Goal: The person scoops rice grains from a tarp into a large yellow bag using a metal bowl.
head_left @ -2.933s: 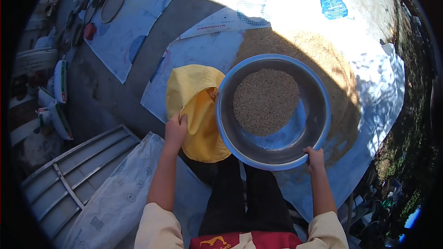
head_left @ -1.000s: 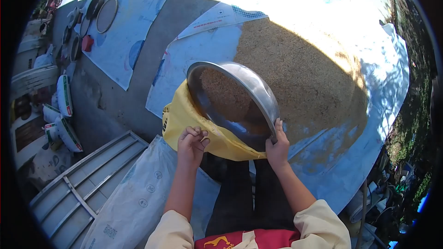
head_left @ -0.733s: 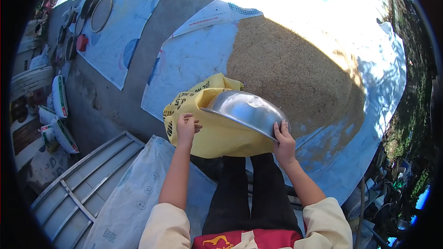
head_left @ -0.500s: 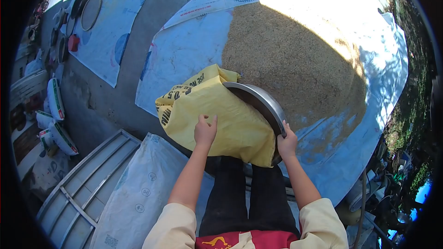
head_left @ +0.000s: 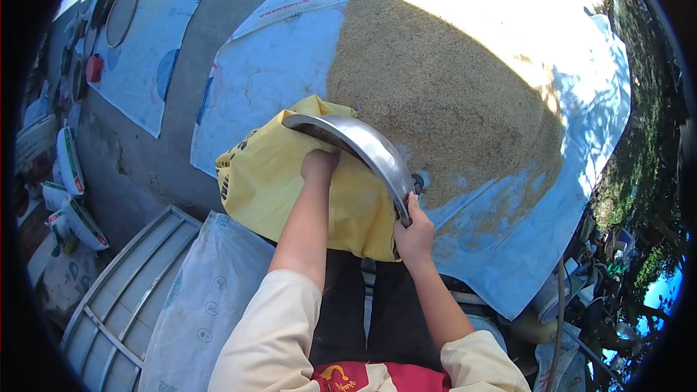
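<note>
Both hands tip steel basin [head_left: 363, 147] mouth-down into yellow sack [head_left: 276, 174].

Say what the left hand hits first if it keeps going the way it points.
Probably the steel bowl: the left hand points up under its tilted rim, against the yellow sack. Depth is unclear.

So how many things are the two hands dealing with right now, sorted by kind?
Metal bowls: 1, the bowl, tipped on edge, gripped by the right hand.
Yellow sacks: 1, the sack, with the left hand at its mouth.
Grain heaps: 1, the grain spread on the sheet.
Total: 3.
</note>
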